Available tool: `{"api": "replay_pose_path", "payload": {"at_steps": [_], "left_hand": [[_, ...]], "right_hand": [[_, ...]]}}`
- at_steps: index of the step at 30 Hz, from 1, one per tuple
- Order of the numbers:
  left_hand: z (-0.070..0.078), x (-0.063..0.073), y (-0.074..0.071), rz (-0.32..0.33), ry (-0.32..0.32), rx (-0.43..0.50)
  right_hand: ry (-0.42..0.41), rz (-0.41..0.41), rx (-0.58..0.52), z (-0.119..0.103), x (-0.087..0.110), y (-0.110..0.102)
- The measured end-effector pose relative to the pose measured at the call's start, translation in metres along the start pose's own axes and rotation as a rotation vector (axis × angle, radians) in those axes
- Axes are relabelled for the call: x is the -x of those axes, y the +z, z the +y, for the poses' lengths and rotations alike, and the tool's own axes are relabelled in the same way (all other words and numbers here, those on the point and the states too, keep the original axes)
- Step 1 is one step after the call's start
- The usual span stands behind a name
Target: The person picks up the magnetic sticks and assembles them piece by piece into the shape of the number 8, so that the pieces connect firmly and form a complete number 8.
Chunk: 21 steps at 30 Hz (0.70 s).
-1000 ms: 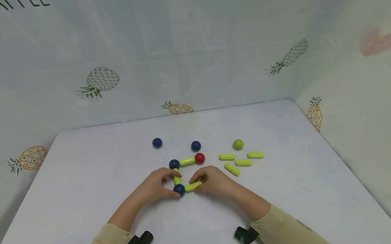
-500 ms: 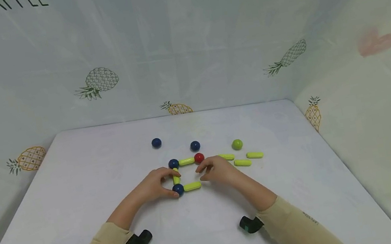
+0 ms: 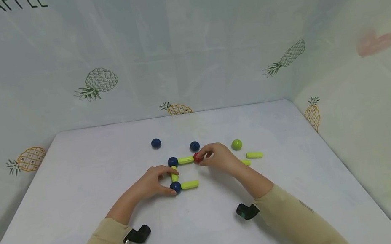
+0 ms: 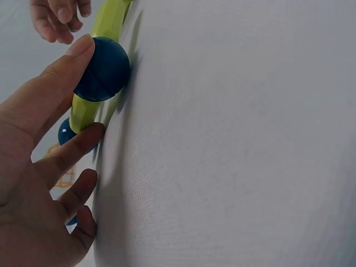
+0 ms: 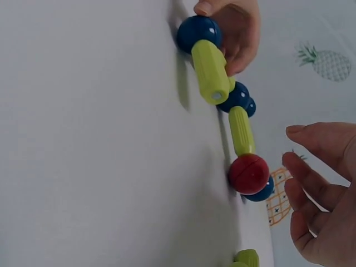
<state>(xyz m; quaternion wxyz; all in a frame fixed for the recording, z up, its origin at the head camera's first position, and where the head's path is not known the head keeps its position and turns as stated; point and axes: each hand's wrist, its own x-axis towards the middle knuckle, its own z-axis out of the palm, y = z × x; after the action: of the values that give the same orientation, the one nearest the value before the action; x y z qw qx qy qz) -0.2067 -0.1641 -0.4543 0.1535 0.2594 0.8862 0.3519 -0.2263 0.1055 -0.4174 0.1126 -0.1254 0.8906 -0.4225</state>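
Note:
Yellow-green rods with ball ends form a three-sided frame on the table. My left hand [image 3: 153, 183] holds its left side, thumb on the front blue ball [image 4: 105, 69] and index finger at the side rod [image 4: 83, 114]. From that ball a front rod [image 3: 190, 185] points right, its metal tip showing in the right wrist view. A back rod [image 5: 241, 130] joins the rear blue ball [image 3: 173, 162] to a red ball [image 5: 248, 173]. My right hand [image 3: 220, 158] hovers by the red ball, thumb and fingers apart with nothing between them; the right wrist view shows a gap.
Two loose blue balls [image 3: 156, 143] lie behind the frame, one close behind the red ball [image 3: 197, 158]. A green ball [image 3: 236, 145] and loose yellow-green rods [image 3: 254, 155] lie to the right, partly hidden by the right hand. A pineapple-print cloth [image 3: 207, 52] hangs behind the table.
My right hand has let go of the front rod and moved back to the red ball. The left hand keeps its hold; the front of the frame has shifted slightly back and left.

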Motion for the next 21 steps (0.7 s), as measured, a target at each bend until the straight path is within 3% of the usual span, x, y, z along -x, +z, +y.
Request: {"api": "replay_pose_path", "payload": {"at_steps": [9,21], "left_hand": [[-0.011,-0.003,-0.003,-0.009,0.007,0.056],[-0.012,-0.003,-0.005,-0.024,-0.026,0.110]], "right_hand": [[0.070,0.067,-0.020,0.002,-0.019,0.000],[0.114,0.115,0.006,0.003,-0.043,0.001]]}}
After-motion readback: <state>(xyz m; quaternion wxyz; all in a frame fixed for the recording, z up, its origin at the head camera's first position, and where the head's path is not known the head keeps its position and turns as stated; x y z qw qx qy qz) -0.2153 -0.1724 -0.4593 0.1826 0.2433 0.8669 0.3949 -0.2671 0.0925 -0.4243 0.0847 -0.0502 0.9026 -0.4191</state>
